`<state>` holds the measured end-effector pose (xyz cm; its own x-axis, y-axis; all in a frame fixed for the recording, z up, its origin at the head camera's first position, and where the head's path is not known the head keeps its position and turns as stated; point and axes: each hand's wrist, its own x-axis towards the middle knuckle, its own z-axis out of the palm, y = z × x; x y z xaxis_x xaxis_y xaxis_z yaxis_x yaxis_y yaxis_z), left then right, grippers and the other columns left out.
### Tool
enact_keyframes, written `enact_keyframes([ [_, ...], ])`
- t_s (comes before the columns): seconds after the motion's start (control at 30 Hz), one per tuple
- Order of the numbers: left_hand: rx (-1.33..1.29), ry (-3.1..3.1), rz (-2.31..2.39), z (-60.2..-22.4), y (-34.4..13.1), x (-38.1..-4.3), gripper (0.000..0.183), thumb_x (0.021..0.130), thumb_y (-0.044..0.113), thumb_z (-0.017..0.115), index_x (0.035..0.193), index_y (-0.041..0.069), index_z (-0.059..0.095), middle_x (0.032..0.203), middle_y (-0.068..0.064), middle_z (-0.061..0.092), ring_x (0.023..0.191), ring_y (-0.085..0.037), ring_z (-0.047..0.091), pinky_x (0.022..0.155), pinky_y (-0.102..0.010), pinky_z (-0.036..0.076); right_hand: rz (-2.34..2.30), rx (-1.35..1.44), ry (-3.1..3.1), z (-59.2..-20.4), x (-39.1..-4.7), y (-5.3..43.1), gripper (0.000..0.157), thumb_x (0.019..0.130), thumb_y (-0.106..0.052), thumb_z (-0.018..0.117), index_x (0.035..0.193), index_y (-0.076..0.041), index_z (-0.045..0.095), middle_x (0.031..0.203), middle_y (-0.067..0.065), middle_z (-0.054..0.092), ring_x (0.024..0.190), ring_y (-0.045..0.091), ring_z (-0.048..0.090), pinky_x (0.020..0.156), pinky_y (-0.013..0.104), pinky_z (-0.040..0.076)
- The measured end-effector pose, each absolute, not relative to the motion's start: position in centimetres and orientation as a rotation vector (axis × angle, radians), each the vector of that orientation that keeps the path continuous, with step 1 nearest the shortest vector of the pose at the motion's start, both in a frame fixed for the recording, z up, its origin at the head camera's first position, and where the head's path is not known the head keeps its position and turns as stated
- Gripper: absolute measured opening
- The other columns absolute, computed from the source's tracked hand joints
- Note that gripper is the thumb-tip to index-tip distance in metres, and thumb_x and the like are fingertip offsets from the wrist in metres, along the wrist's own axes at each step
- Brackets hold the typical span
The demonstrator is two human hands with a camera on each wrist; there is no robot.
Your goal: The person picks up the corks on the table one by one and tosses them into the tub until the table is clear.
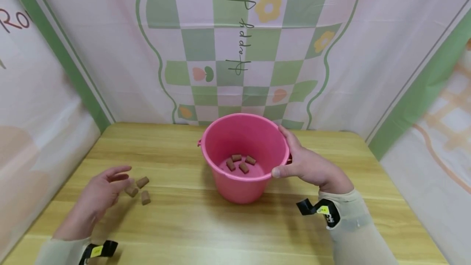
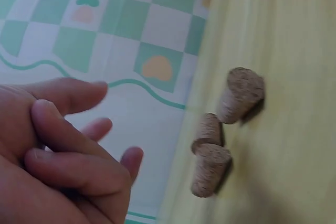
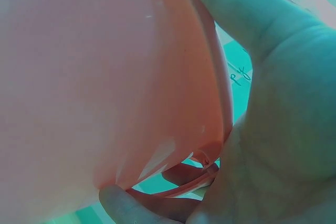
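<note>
A pink bucket stands upright on the table, with several small brown corks lying on its bottom. My right hand grips the bucket's right rim, thumb at the front and fingers along the far side. The right wrist view shows this hand close against the bucket wall. At the left, my left hand hovers beside three loose corks. From the left wrist, its loosely bent fingers hold nothing, and the corks lie close together, apart from the hand.
The wooden table reaches back to a hanging cloth with green checks and flowers. More cloth hangs at the left and right sides. A small lug juts from the bucket's left rim.
</note>
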<state>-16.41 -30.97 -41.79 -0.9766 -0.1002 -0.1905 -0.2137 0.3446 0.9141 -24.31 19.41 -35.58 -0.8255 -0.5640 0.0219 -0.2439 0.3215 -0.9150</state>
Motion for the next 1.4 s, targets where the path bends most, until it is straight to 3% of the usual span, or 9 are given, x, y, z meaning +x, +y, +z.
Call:
enact_keyframes([
  [0.4, -0.394, 2.525, 1.597, -43.1, -31.3, -16.1, 0.061, 0.095, 0.016, 0.067, 0.147, -0.002, 0.04, 0.14, -0.034, 0.041, 0.054, -0.007, 0.046, 0.048, -0.023, 0.043, -1.504, -0.715, 2.299, -35.6, -24.3, 19.4, 0.121, 0.077, -0.024, 0.087, 0.16, -0.025, -0.002, 0.158, 0.01, 0.024, 0.133, 0.037, 0.041, 0.104, 0.056, 0.038],
  [0.5, -0.374, 2.534, 1.541, -43.3, -31.4, -16.3, 0.066, 0.093, 0.02, 0.071, 0.146, -0.003, 0.04, 0.135, -0.032, 0.048, 0.063, -0.013, 0.05, 0.053, -0.027, 0.045, -1.504, -0.72, 2.3, -35.6, -24.2, 19.4, 0.122, 0.077, -0.024, 0.087, 0.16, -0.023, -0.002, 0.157, 0.011, 0.024, 0.132, 0.037, 0.042, 0.103, 0.056, 0.038],
  [0.7, -0.318, 2.544, 1.445, -43.5, -31.1, -16.7, 0.061, 0.095, 0.02, 0.068, 0.143, -0.006, 0.041, 0.124, -0.029, 0.057, 0.058, -0.015, 0.048, 0.05, -0.029, 0.045, -1.515, -0.716, 2.289, -35.6, -24.2, 19.4, 0.122, 0.077, -0.023, 0.087, 0.16, -0.022, -0.002, 0.158, 0.01, 0.024, 0.132, 0.036, 0.042, 0.103, 0.054, 0.038],
  [0.9, -0.338, 2.614, 1.352, -43.9, -31.2, -17.2, 0.055, 0.094, 0.023, 0.07, 0.136, -0.005, 0.048, 0.118, -0.024, 0.062, 0.082, -0.026, 0.054, 0.062, -0.034, 0.047, -1.512, -0.707, 2.293, -35.6, -24.2, 19.4, 0.122, 0.077, -0.024, 0.087, 0.16, -0.023, -0.003, 0.158, 0.009, 0.023, 0.133, 0.035, 0.042, 0.103, 0.053, 0.039],
  [1.07, -0.356, 2.612, 1.342, -44.0, -31.4, -17.2, 0.053, 0.094, 0.024, 0.07, 0.134, -0.004, 0.05, 0.115, -0.021, 0.061, 0.081, -0.026, 0.051, 0.061, -0.033, 0.045, -1.503, -0.701, 2.302, -35.6, -24.2, 19.4, 0.122, 0.077, -0.025, 0.087, 0.16, -0.026, -0.002, 0.158, 0.009, 0.022, 0.133, 0.034, 0.041, 0.104, 0.053, 0.038],
  [1.27, -0.324, 2.63, 1.301, -43.9, -31.2, -17.1, 0.056, 0.094, 0.032, 0.069, 0.134, -0.003, 0.052, 0.119, -0.022, 0.06, 0.092, -0.029, 0.054, 0.07, -0.035, 0.045, -1.494, -0.697, 2.314, -35.5, -24.1, 19.4, 0.122, 0.077, -0.025, 0.087, 0.16, -0.025, -0.003, 0.159, 0.008, 0.021, 0.134, 0.034, 0.04, 0.104, 0.053, 0.036],
  [1.4, -0.302, 2.64, 1.284, -44.0, -31.1, -17.1, 0.055, 0.094, 0.03, 0.068, 0.134, -0.004, 0.052, 0.122, -0.024, 0.06, 0.091, -0.028, 0.058, 0.07, -0.036, 0.048, -1.49, -0.702, 2.313, -35.6, -24.2, 19.4, 0.122, 0.077, -0.026, 0.087, 0.16, -0.025, -0.003, 0.159, 0.009, 0.021, 0.134, 0.034, 0.04, 0.104, 0.052, 0.038],
])
